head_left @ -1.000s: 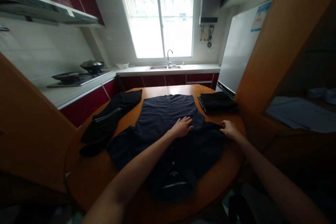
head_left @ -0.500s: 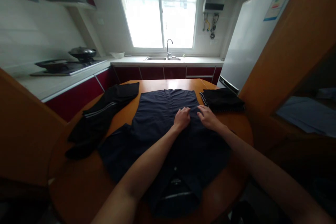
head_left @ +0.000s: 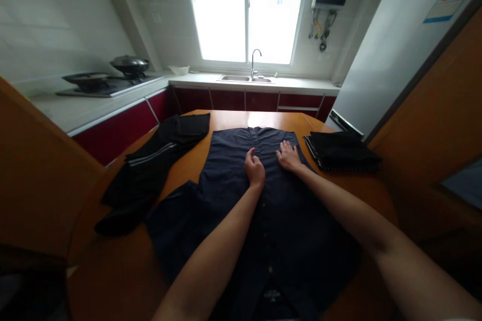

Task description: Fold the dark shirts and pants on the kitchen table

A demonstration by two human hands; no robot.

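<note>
Two bare hands are reaching forward over a dark blue shirt [head_left: 286, 215], which is lying spread out on an orange-brown wooden table [head_left: 241, 119]. Its collar is pointing toward the person, its hem is facing the window [head_left: 218, 15], and its buttoned front is showing upward. One short sleeve is spreading out on the left side of the table.

The left hand [head_left: 255, 169] is hovering or resting near the middle of the shirt, just left of the button line; I cannot tell whether it is touching the cloth. Its fingers are curling loosely inward, with the thumb side facing up, and the hidden fingertips are leaving it unclear whether they are gripping anything. The right hand [head_left: 289, 155] is lying palm down near the hem, close to the shirt's right edge, its fingers stretching out slightly apart and taking hold of nothing.

Black trousers [head_left: 150, 165] with pale stripes are lying along the left of the table, while a folded black garment [head_left: 342, 150] is sitting on the right, apart from the right hand. Beyond the table, a curved faucet [head_left: 252, 62] is standing over the sink [head_left: 235, 78], and a lidded pot [head_left: 130, 65] is resting on the stove [head_left: 113, 89]
</note>
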